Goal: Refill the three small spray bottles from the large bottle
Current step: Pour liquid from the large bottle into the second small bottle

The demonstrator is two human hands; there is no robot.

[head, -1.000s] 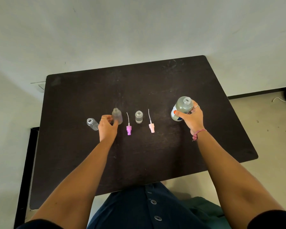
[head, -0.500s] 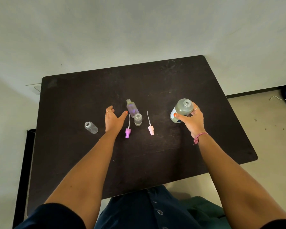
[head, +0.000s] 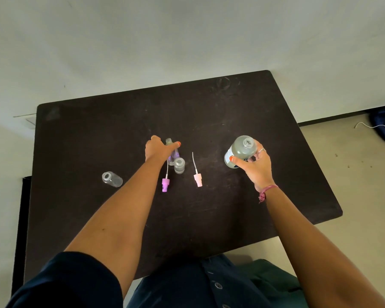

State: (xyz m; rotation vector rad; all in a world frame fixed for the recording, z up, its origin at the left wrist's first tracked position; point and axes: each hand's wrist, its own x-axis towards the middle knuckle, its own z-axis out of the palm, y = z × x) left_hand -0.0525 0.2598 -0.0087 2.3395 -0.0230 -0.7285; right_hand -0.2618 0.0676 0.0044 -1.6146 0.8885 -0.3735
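Left hand (head: 158,150) has now closed around the purple-tinted bottle (head: 173,154).

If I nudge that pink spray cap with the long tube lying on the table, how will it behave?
The pink spray cap is small and plastic, so probably very light and would skid on the table. It lies on its side and looks rounded, so it may roll. Its thin white tube looks flexible and would likely bend.
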